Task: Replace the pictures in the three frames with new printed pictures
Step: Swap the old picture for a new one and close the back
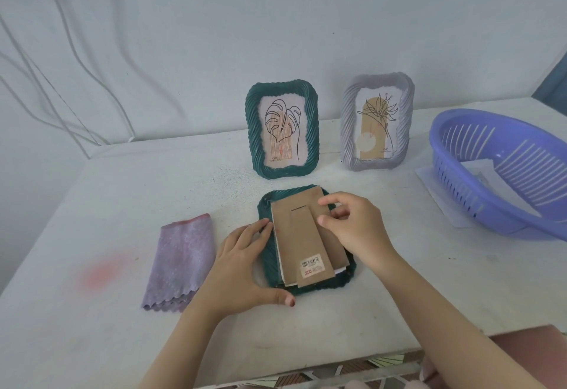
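Near edge, right: a pink surface (527, 345), cut off by the picture edge; what it is cannot be told.

Tabletop (107, 204): white, scuffed, with a faint pink stain near left.

Left hand (245, 262): flat, fingers straight and together, resting along the left rim of the face-down green frame (348, 276), thumb stretched out on the tabletop at the frame's near-left corner.

Face-down green frame: the task's thing in hand, lying near centre, its twisted rim showing round the board on it.

Cardboard backing (306, 235): brown, with a fold-out stand, sitting skewed on the frame back rather than flush. White sheet edges show beneath its left and near-right sides. A barcode sticker (313, 266) is on the stand's near end.

Right hand (356, 226): fingers curled, thumb and forefinger clamped on the backing's right edge, covering the frame's far-right rim.

Lilac cloth (182, 259): folded, scalloped near edge, just left of the left hand.

Blue slotted basket (460, 186): far right, tilted, resting on white paper sheets (435, 186); more paper shows through its slots.

Upright green frame (252, 130): standing beyond the face-down one, holding a leaf line drawing.

Upright lilac frame (348, 124): to its right, apart, holding a plant drawing.

White cables (76, 60): hanging down the wall, far left.
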{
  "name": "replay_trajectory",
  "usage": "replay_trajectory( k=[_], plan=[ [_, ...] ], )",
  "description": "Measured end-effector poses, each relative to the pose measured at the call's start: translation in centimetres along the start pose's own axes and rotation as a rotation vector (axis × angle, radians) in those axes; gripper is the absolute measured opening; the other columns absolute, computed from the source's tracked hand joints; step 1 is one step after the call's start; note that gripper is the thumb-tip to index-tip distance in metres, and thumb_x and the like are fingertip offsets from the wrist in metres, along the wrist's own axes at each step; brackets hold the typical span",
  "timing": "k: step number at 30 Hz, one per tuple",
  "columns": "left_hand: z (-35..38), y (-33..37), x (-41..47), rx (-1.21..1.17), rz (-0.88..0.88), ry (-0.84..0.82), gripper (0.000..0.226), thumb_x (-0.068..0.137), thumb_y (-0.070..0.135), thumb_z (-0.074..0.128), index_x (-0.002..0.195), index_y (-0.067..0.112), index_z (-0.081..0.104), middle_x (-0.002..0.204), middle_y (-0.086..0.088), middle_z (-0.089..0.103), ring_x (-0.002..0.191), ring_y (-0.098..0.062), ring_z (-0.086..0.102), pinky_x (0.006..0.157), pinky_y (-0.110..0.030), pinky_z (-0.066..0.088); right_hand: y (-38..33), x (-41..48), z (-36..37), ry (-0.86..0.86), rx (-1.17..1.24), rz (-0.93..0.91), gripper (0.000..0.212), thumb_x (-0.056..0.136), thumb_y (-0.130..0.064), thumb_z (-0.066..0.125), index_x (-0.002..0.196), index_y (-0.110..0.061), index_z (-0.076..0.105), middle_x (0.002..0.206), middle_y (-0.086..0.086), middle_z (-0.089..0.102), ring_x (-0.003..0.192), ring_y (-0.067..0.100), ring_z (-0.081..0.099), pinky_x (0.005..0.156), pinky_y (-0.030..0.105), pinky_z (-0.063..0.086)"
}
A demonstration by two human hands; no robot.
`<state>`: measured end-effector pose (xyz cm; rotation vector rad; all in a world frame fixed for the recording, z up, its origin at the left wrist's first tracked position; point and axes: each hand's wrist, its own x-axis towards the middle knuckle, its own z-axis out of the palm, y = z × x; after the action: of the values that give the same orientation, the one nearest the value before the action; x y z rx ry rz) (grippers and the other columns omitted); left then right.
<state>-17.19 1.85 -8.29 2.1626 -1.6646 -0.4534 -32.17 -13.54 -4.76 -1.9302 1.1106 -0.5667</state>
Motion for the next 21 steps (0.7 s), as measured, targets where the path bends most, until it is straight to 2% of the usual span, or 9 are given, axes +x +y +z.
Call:
replay_trajectory(
  k=[8, 11, 14, 17, 19, 21],
  plan=[
    [-0.01, 0.02, -0.05, -0.020, -0.002, 0.010, 0.128, 0.040, 0.093, 0.047, 0.145, 0.031, 0.007, 0.142, 0.029, 0.001, 0.127, 0.007, -0.002, 0.110, -0.023, 0.001, 0.70, 0.17, 0.54, 0.033, 0.113, 0.067, 0.024, 0.079, -0.013, 0.069, 0.101, -0.026, 0.067, 0.072, -0.007, 0.059, 0.069, 0.007, 0.056, 0.055, 0.003, 0.037],
    [-0.04, -0.03, -0.03, -0.013, -0.001, 0.008, 0.128, 0.040, 0.093, 0.046, 0.145, 0.032, 0.007, 0.141, 0.030, 0.001, 0.127, 0.007, -0.002, 0.111, -0.024, 0.002, 0.71, 0.29, 0.69, 0.019, 0.084, 0.044, 0.026, 0.079, -0.014, 0.070, 0.103, -0.024, 0.067, 0.072, -0.008, 0.060, 0.068, 0.001, 0.054, 0.054, 0.000, 0.036],
    [-0.02, -0.10, 0.00, -0.021, -0.003, 0.013, 0.127, 0.041, 0.092, 0.048, 0.145, 0.032, 0.008, 0.142, 0.029, 0.002, 0.129, 0.005, 0.000, 0.112, -0.025, 0.003, 0.82, 0.30, 0.70, 0.015, 0.049, 0.007, 0.029, 0.079, -0.015, 0.071, 0.107, -0.022, 0.066, 0.073, -0.004, 0.062, 0.066, 0.000, 0.055, 0.060, 0.003, 0.040],
    [0.06, -0.08, -0.01, -0.018, 0.000, 0.013, 0.127, 0.041, 0.091, 0.049, 0.145, 0.032, 0.008, 0.143, 0.028, 0.003, 0.128, 0.005, 0.000, 0.112, -0.025, 0.004, 0.85, 0.19, 0.76, 0.007, 0.026, -0.028, 0.043, 0.080, -0.016, 0.071, 0.120, -0.020, 0.057, 0.075, -0.004, 0.063, 0.068, -0.001, 0.055, 0.066, 0.011, 0.044],
    [0.11, -0.10, 0.00, -0.018, 0.000, 0.018, 0.126, 0.042, 0.091, 0.050, 0.145, 0.031, 0.009, 0.143, 0.028, 0.003, 0.128, 0.005, 0.001, 0.112, -0.025, 0.004, 0.80, 0.18, 0.73, -0.002, 0.009, -0.044, 0.050, 0.080, -0.016, 0.070, 0.127, -0.019, 0.053, 0.076, -0.004, 0.063, 0.067, -0.003, 0.054, 0.062, 0.006, 0.038],
    [0.15, -0.12, -0.02, -0.019, -0.001, 0.021, 0.126, 0.042, 0.091, 0.050, 0.146, 0.031, 0.009, 0.144, 0.028, 0.004, 0.128, 0.006, 0.001, 0.112, -0.024, 0.004, 0.70, 0.24, 0.58, -0.017, -0.008, -0.056, 0.047, 0.081, -0.015, 0.070, 0.126, -0.019, 0.055, 0.076, -0.001, 0.066, 0.064, -0.003, 0.054, 0.058, 0.002, 0.039]
  ],
)
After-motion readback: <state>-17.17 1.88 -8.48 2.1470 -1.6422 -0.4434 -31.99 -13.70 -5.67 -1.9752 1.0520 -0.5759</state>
